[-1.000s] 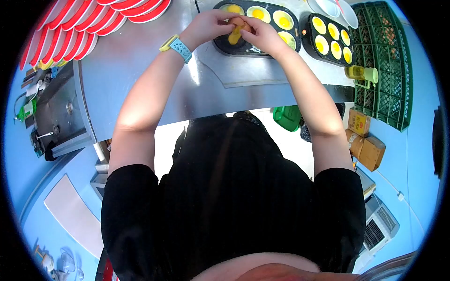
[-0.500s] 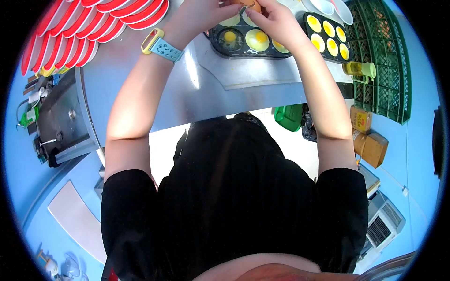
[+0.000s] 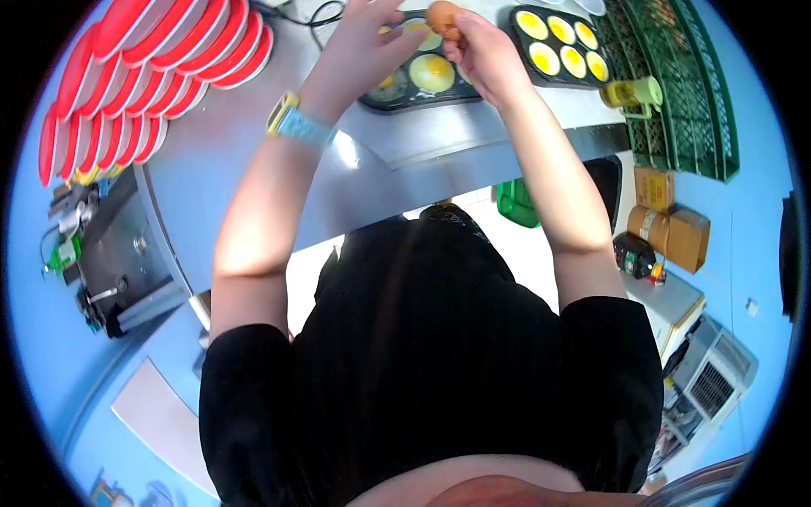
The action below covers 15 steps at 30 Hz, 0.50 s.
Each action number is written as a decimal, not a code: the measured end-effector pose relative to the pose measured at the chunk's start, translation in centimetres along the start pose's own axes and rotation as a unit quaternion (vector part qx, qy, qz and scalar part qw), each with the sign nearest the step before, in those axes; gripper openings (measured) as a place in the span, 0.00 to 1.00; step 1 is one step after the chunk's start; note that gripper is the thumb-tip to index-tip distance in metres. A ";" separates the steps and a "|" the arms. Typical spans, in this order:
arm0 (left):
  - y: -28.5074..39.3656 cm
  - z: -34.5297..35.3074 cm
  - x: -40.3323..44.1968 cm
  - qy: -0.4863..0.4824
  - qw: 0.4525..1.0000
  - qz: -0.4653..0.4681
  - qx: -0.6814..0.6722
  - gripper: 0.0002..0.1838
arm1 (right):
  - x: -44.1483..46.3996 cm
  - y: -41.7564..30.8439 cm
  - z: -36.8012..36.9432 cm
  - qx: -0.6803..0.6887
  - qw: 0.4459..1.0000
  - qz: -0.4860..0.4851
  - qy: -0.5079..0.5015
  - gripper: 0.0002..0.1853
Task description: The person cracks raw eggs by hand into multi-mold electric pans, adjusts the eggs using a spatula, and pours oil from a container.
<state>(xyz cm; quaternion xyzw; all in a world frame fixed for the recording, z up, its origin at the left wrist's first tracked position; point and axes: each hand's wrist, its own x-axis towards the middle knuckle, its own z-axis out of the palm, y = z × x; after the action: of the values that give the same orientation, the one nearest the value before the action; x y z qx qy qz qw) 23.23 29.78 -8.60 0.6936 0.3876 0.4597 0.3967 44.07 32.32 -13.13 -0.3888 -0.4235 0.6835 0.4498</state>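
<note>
My right hand (image 3: 492, 61) grips a brown eggshell (image 3: 443, 17) between thumb and fingers, above the black egg pan (image 3: 422, 103). My left hand (image 3: 361, 44) is a little blurred, its fingers apart and no object visible in it, over the pan's left side. Below the hands, a cooked-looking egg with a yellow yolk (image 3: 433, 71) fills one round cup. Other cups also hold eggs, partly covered by my left hand. To the right, a second black pan (image 3: 553, 80) has several eggs with white edges and yellow yolks.
Red-and-white bowls (image 3: 169, 51) are stacked in rows at the left of the metal counter (image 3: 228, 160). An oil pot (image 3: 632, 94) stands by the right edge, beside green crates (image 3: 684, 110). A black cable (image 3: 296, 19) lies at the back. A sink (image 3: 127, 245) is at left.
My hands have moved apart: the left went left and away from the egg, while the right keeps the shell. The view has shifted slightly, showing more bowls.
</note>
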 end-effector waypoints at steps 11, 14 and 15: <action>6.7 3.5 -13.8 -0.090 0.977 -0.097 -0.167 0.10 | -30.6 -0.3 -23.3 -0.313 0.754 -0.170 0.552 0.25; 4.8 6.2 -13.6 -0.064 0.971 -0.140 -0.182 0.11 | -37.4 4.3 -33.9 -0.495 0.653 0.082 0.567 0.37; 4.6 7.2 -13.2 -0.044 0.968 -0.161 -0.188 0.11 | -38.5 6.4 -37.8 -0.571 0.601 0.161 0.535 0.42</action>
<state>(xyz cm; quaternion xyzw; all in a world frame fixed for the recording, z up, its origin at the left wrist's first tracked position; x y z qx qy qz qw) 27.20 14.70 -10.70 0.5547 0.3829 0.4230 0.6056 88.05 3.13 -26.05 -0.9246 -0.3418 0.0335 0.1646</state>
